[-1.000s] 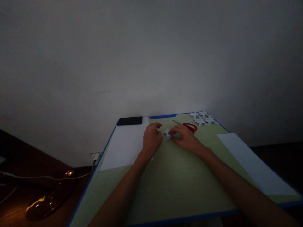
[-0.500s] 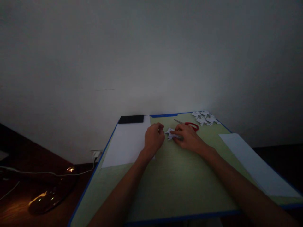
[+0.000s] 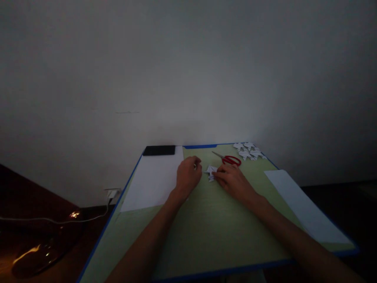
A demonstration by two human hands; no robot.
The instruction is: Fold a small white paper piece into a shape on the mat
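A small folded white paper piece (image 3: 211, 172) lies on the green table (image 3: 212, 228) between my hands. My right hand (image 3: 232, 181) rests on the table with its fingers curled, the fingertips pressing the paper's right side. My left hand (image 3: 187, 175) sits just left of the paper with the fingers curled in; what it pinches, if anything, is hidden. Red-handled scissors (image 3: 228, 158) lie just beyond my right hand.
A pile of several folded white paper pieces (image 3: 249, 151) sits at the far right corner. A white sheet (image 3: 154, 179) lies on the left with a black phone (image 3: 159, 150) behind it. Another white sheet (image 3: 303, 206) lies along the right edge. A cable (image 3: 59, 221) runs over the dark floor at left.
My right hand has slid slightly back off the scissors while staying on the folded paper. The view has shifted a little; the left hand stays put.
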